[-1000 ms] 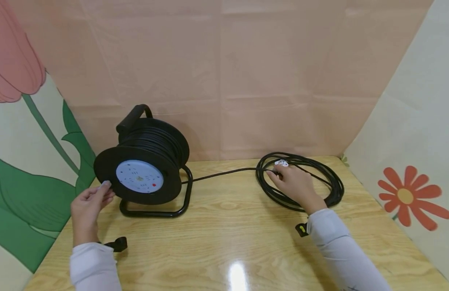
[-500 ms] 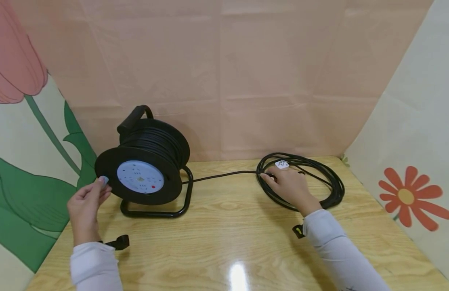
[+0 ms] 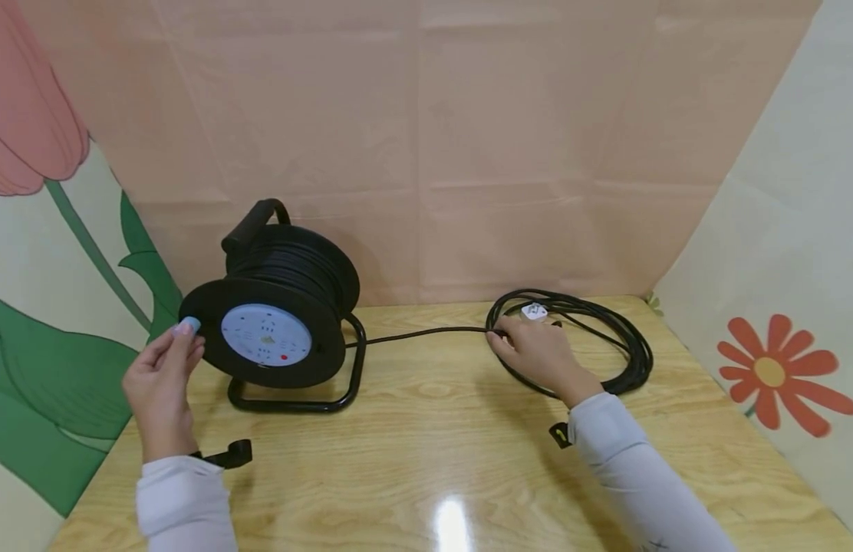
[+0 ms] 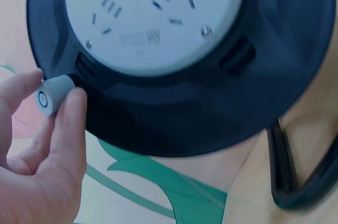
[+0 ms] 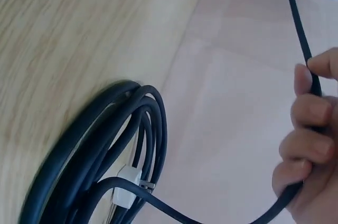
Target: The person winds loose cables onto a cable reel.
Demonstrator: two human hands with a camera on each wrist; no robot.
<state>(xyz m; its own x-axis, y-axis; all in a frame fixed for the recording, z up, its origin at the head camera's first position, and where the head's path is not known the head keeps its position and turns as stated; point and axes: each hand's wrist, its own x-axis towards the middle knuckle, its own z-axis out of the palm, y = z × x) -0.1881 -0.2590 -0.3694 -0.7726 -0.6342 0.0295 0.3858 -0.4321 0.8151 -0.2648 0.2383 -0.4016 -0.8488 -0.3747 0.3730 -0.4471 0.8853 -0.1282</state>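
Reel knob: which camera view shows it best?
Left wrist: the knob appears large, its round end face visible, pinched by the left hand. Head shows it small and partly covered; right wrist doesn't show it.

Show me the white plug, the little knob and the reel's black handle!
White plug [image 5: 127, 186]: right wrist view, on its body.
Little knob [image 4: 58, 91]: left wrist view, its side.
Black handle [image 3: 248, 226]: head view, its thick grip.

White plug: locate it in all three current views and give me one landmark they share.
Head: the white plug right of centre, within the coiled cable's outline, just beyond the right hand.
Left wrist: not in it.
Right wrist: the white plug low, left of centre, among the loops.
Shared landmark: the black reel, visible in all three.
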